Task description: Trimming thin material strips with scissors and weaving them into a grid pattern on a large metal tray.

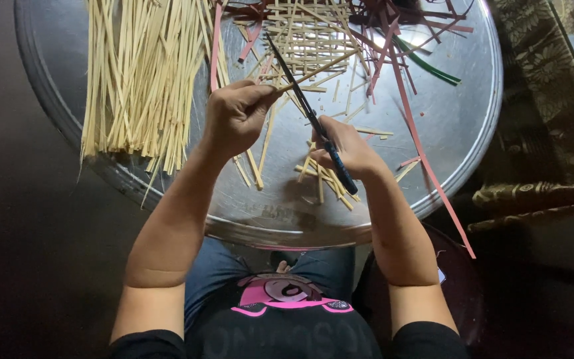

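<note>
Over the round metal tray [460, 126], the left hand [234, 119] pinches a thin bamboo strip [313, 70] while the right hand [347, 149] grips dark scissors [303, 106], with a strip bundle [141, 73] at the tray's left edge.

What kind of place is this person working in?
Probably a home craft spot, on the floor: a round metal tray holds pale strips and a half-woven mat; the right hand works scissors.

A glossy metal tray [460, 126] is carrying matt, pale split-bamboo strips [137, 73] along its left edge; dark metal scissors [313, 119] are glinting faintly.
</note>
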